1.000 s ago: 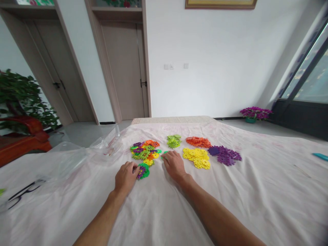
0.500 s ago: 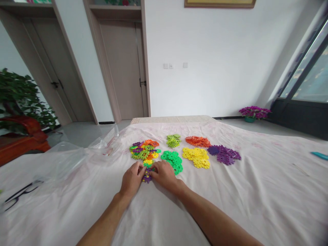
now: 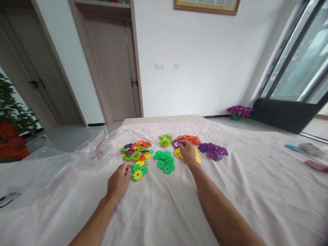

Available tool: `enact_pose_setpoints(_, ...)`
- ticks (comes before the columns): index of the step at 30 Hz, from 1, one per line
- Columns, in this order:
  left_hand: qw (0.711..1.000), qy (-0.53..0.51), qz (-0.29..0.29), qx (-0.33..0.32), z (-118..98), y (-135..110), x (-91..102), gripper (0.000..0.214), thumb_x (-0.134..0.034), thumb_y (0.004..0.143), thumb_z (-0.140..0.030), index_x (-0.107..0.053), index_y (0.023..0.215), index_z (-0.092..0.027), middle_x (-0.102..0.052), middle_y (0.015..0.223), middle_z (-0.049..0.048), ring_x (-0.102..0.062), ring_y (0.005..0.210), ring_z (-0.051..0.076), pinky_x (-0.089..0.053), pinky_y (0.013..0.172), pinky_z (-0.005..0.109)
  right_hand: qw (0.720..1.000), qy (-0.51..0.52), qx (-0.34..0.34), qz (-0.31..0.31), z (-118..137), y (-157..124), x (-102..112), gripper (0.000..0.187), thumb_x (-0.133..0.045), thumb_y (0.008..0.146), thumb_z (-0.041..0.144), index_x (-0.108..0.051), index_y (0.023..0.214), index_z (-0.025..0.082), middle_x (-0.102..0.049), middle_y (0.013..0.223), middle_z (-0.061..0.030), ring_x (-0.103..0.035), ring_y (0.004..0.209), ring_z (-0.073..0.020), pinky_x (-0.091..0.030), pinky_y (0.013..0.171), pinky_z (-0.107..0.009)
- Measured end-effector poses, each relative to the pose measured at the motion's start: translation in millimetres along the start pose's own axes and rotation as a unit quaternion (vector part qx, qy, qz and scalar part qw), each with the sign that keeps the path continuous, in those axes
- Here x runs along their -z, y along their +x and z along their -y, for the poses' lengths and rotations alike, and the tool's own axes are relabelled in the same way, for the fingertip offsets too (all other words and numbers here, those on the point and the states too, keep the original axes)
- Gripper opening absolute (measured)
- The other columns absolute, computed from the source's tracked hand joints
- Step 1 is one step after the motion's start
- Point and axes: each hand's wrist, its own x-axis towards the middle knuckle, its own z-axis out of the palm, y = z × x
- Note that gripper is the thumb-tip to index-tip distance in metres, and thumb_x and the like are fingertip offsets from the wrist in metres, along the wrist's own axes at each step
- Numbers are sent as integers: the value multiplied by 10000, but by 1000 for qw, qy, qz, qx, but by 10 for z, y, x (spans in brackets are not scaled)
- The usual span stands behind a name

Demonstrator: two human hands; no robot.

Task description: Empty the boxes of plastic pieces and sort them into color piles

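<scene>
My right hand (image 3: 188, 150) pinches a purple snowflake disc (image 3: 175, 144) above the yellow discs (image 3: 178, 153), partly covering that pile. My left hand (image 3: 119, 179) rests on the cloth with loosely bent fingers, a gap showing between thumb and forefinger. Its fingertips are at the left edge of a small group of green discs (image 3: 142, 169) with a yellow disc (image 3: 137, 175) on top. Behind that group lies a mixed-colour pile (image 3: 135, 155). Sorted piles stand nearby: green discs (image 3: 164, 162), lime discs (image 3: 166, 140), orange discs (image 3: 193, 139) and purple discs (image 3: 216, 151).
Clear plastic containers (image 3: 94, 147) stand at the left, with glasses (image 3: 9, 198) near the edge. On the right of the cloth (image 3: 243, 191) lie a thin stick (image 3: 276, 160), a blue object (image 3: 292, 147), a white object (image 3: 311, 149) and a pink object (image 3: 316, 166).
My hands have parted. The right one has moved right and forward with a purple disc, uncovering the green and yellow discs by my left hand. The view has swung right.
</scene>
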Motion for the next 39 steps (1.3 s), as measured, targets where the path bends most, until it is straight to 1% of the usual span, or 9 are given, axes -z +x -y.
enact_pose_setpoints(9, 1000, 15, 9, -1, -11, -6, -4, 229, -469, 909, -243, -617, 1082, -269, -695, 1089, 11, -641, 890, 150, -428, 742, 234, 951, -33, -129, -279, -877, 396, 698, 447, -539, 714, 300, -702, 1079, 99, -703, 921, -130, -610, 886, -271, -453, 860, -385)
enact_pose_setpoints(13, 1000, 22, 9, -1, -33, -8, 7, 232, -465, 909, -240, -616, 1083, -267, -691, 1086, 10, -640, 880, 148, -424, 733, 237, 931, -53, -110, -343, -894, 421, 746, 496, -486, 697, 238, -680, 1130, 93, -681, 990, -134, -562, 1001, -278, -419, 941, -400)
enact_pose_setpoints(16, 1000, 23, 8, -1, -41, -11, 10, 232, -463, 908, -233, -615, 1080, -266, -686, 1091, 7, -641, 879, 144, -425, 731, 236, 960, -33, -60, -270, -608, 357, 555, 434, -467, 732, 237, -695, 1084, 123, -684, 970, -114, -578, 930, -245, -442, 904, -374)
enact_pose_setpoints(21, 1000, 21, -4, -12, -26, -14, 4, 233, -467, 901, -219, -620, 1072, -260, -686, 1101, 14, -639, 936, 153, -433, 765, 241, 995, 51, 88, 9, 116, -26, 24, 278, -506, 817, 240, -706, 996, 167, -705, 949, -74, -619, 776, -176, -487, 774, -298)
enact_pose_setpoints(24, 1000, 17, -9, -16, -9, -14, -3, 228, -466, 898, -215, -626, 1054, -261, -684, 1093, 10, -636, 951, 156, -436, 787, 246, 965, 28, 192, 175, 491, -420, -204, 187, -563, 848, 209, -712, 960, 206, -694, 918, -42, -622, 792, -162, -476, 762, -276)
enact_pose_setpoints(27, 1000, 13, -5, -25, -12, -18, 5, 218, -465, 897, -222, -628, 1035, -265, -678, 1073, 6, -631, 955, 158, -437, 785, 247, 909, -5, 288, 302, 762, -810, -305, 243, -599, 889, 246, -674, 1120, 252, -658, 1033, -29, -616, 821, -135, -457, 774, -248)
enact_pose_setpoints(31, 1000, 19, 3, -23, -52, -27, 35, 204, -467, 897, -237, -627, 1022, -262, -671, 1060, 11, -630, 942, 165, -436, 761, 253, 857, -95, 363, 353, 963, -1124, -365, 450, -659, 869, 353, -559, 1302, 283, -586, 1166, -54, -587, 962, -182, -440, 769, -263)
enact_pose_setpoints(35, 1000, 21, 4, -17, -80, -23, 49, 229, -462, 891, -204, -624, 1046, -252, -669, 1081, 18, -633, 953, 161, -437, 770, 250, 823, -161, 418, 349, 999, -1193, -442, 288, -643, 882, 444, -658, 1099, 255, -605, 1083, -52, -561, 967, -203, -417, 746, -281)
enact_pose_setpoints(39, 999, 27, 2, -19, -69, -18, 39, 231, -471, 887, -194, -625, 1048, -253, -672, 1087, 20, -632, 960, 157, -435, 760, 238, 819, -172, 432, 336, 941, -1195, -499, 235, -591, 922, 447, -676, 1019, 251, -626, 991, -40, -559, 917, -181, -393, 723, -265)
